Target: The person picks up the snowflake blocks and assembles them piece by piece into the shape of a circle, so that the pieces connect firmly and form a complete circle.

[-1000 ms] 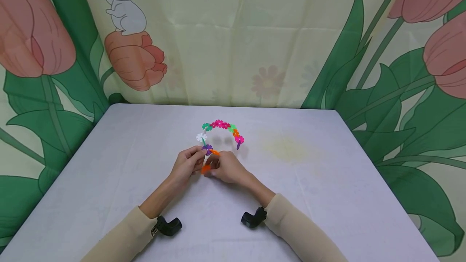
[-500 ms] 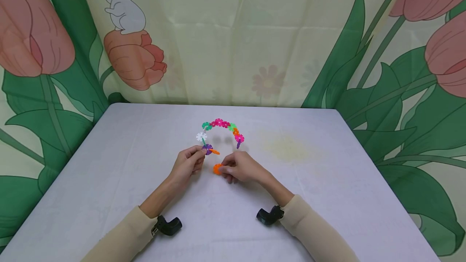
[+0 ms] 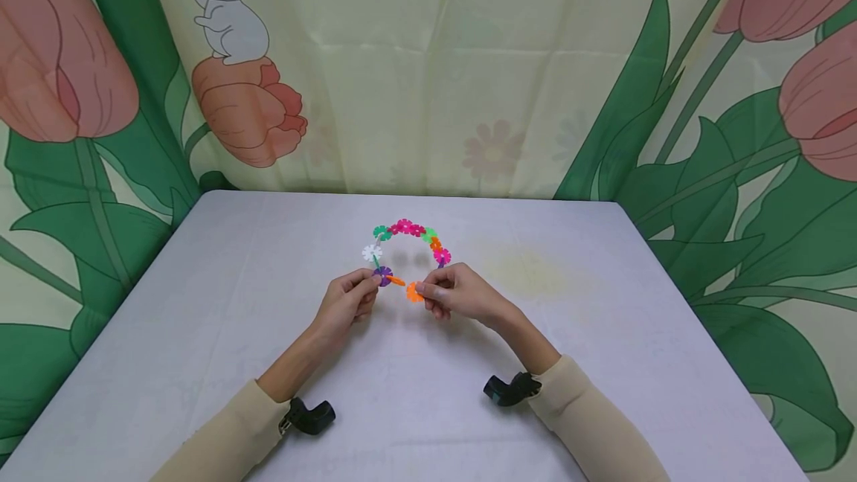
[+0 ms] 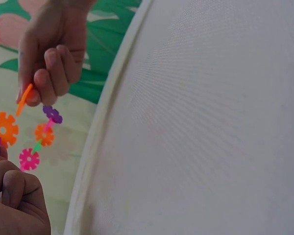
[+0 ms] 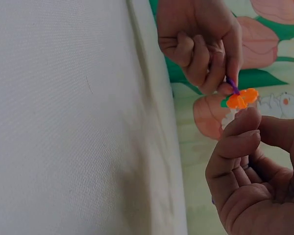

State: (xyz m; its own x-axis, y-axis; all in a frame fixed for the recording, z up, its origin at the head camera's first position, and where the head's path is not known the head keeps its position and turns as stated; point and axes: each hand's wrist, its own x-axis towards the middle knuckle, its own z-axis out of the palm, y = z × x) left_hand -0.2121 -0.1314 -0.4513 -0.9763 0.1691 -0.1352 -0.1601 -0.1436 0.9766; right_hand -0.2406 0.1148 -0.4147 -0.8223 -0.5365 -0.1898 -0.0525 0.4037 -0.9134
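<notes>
An arc of interlocking snowflake discs (image 3: 405,227) in several colours stands above the table, curving away from me. My left hand (image 3: 344,300) pinches the purple disc (image 3: 384,276) at its left end, from which an orange disc (image 3: 396,281) juts to the right. Between right thumb and fingers, my right hand (image 3: 472,293) pinches a loose orange disc (image 3: 413,291). A small gap separates this loose disc (image 4: 24,99) from the chain's orange disc (image 4: 3,129) in the left wrist view. The arc's other end, a purple disc (image 4: 52,114), is partly covered by my right hand in the head view.
A white cloth covers the table (image 3: 268,259). Behind it hangs a curtain (image 3: 415,95) printed with tulips and a white animal. Each wrist carries a black camera mount, the left one (image 3: 311,417) and the right one (image 3: 510,390).
My right hand has drawn away from the left, then risen toward the arc's right end, carrying the loose orange disc. My left hand and the arc have barely moved.
</notes>
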